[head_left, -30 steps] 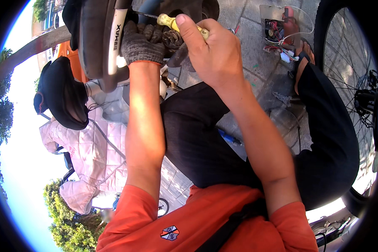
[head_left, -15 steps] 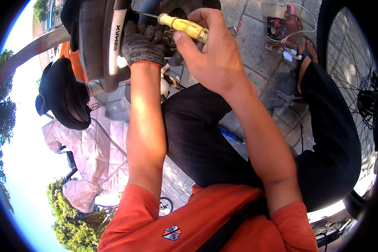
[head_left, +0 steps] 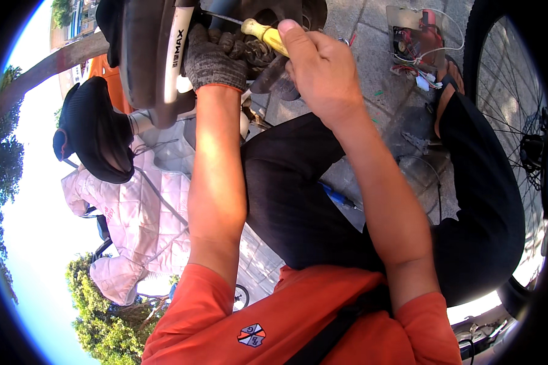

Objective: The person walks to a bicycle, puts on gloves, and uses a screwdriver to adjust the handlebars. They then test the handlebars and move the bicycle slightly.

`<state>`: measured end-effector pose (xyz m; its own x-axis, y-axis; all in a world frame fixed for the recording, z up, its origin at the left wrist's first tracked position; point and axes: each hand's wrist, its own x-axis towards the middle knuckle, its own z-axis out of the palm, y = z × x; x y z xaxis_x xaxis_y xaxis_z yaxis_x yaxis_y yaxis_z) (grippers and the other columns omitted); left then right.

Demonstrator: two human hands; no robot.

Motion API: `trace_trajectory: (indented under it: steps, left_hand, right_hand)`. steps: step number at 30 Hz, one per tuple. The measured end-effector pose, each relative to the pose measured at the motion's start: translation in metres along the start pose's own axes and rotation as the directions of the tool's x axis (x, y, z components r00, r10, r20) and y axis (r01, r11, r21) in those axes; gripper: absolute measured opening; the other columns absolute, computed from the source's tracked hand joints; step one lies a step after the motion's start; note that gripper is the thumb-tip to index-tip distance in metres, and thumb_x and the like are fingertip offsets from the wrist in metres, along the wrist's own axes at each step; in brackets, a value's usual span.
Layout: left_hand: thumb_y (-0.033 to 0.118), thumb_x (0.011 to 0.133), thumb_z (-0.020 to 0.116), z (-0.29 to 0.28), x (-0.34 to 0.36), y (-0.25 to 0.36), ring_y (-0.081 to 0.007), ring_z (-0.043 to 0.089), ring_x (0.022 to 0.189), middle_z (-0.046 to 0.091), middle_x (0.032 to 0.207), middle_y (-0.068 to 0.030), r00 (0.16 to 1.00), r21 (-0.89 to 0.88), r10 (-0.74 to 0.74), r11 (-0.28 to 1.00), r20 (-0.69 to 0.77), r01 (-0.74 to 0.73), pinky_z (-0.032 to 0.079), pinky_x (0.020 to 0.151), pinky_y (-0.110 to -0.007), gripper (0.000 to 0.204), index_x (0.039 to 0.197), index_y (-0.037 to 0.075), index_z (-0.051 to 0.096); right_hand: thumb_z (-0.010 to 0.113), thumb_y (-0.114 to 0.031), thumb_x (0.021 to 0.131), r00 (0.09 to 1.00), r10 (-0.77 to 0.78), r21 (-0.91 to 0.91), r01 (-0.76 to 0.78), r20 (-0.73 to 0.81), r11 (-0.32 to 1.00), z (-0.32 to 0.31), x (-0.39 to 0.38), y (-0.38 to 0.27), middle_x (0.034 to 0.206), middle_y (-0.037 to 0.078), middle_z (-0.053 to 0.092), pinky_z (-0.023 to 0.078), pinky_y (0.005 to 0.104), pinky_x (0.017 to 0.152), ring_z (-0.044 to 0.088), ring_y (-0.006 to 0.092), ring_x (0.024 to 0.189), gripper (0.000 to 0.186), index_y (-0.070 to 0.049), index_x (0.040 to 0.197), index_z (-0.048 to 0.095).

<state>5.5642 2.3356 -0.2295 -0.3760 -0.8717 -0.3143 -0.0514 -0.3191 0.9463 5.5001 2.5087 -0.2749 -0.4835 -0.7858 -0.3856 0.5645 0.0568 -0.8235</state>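
Note:
My right hand (head_left: 326, 73) is closed round the yellow handle of a screwdriver (head_left: 265, 35), covering the handle's rear end. The metal shaft points up and left to a dark part of the vehicle; its tip is hidden. A grey knitted glove with an orange cuff covers my left hand (head_left: 216, 64). Its fingers are curled against dark parts just below the screwdriver shaft, and what they hold cannot be made out. Beside the glove runs a dark body piece with a white stripe (head_left: 175, 55), which carries lettering.
A black padded handlebar cover (head_left: 97, 131) and a pale pink quilted cover (head_left: 143, 225) are at the left. Tangled wires with connectors (head_left: 417, 70) lie on the paving near my foot. A blue tool (head_left: 338, 196) lies beside my leg. A spoked wheel (head_left: 511, 91) stands at the right.
My right hand has shifted its hold from fingers along the screwdriver handle to a grip round its rear end. My left hand keeps its place against the vehicle; the whole view has shifted slightly.

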Motion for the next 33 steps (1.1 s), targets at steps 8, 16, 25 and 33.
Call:
trace_trajectory:
  steps: [8, 16, 25, 33]
  left_hand:
    - [0.027, 0.103, 0.041, 0.009, -0.001, 0.000, -0.0156, 0.034, 0.058, 0.036, 0.070, 0.0018, 0.986, -0.066, -0.088, 0.995, -0.140, 0.080, 0.027, 0.050, -0.033, 0.022, 0.083, 0.020, 0.043]
    - [0.027, 0.103, 0.044, 0.003, 0.008, -0.002, -0.0152, 0.027, 0.051, 0.032, 0.066, 0.0021, 0.992, -0.102, -0.061, 0.994, -0.112, 0.050, 0.023, 0.048, -0.032, 0.024, 0.080, 0.021, 0.042]
    - [0.038, 0.105, 0.049, 0.002, 0.007, 0.002, -0.0152, 0.025, 0.048, 0.032, 0.064, 0.0030, 0.994, -0.136, -0.078, 0.988, -0.071, 0.068, 0.023, 0.046, -0.032, 0.036, 0.075, 0.018, 0.042]
    - [0.041, 0.104, 0.050, -0.003, 0.020, -0.003, -0.0194, 0.046, 0.062, 0.051, 0.075, -0.0021, 0.997, -0.126, -0.038, 0.992, -0.074, 0.028, 0.042, 0.057, -0.035, 0.030, 0.089, 0.015, 0.053]
  right_hand:
    - [0.071, -0.025, 0.092, 0.652, -0.705, -0.268, 0.652, -0.280, 0.709, 0.024, -0.005, 0.003, 0.105, 0.022, 0.070, 0.054, 0.0400, 0.084, 0.070, 0.0334, 0.097, 0.032, -0.002, 0.113, 0.064]
    - [0.069, -0.024, 0.094, 0.780, -0.468, -0.009, 0.511, -0.415, 0.860, 0.039, 0.000, 0.004, 0.081, 0.013, 0.072, 0.056, 0.0388, 0.071, 0.071, 0.0320, 0.076, 0.023, -0.002, 0.101, 0.068]
    - [0.064, -0.022, 0.096, 0.862, -0.444, -0.066, 0.442, -0.245, 0.895, 0.018, -0.018, -0.014, 0.096, 0.018, 0.071, 0.054, 0.0382, 0.080, 0.070, 0.0310, 0.084, 0.031, 0.003, 0.113, 0.060]
    - [0.063, -0.038, 0.096, 0.788, -0.587, -0.423, 0.475, -0.186, 0.772, 0.009, -0.015, -0.007, 0.083, 0.023, 0.070, 0.055, 0.0437, 0.080, 0.071, 0.0351, 0.082, 0.044, 0.005, 0.105, 0.067]
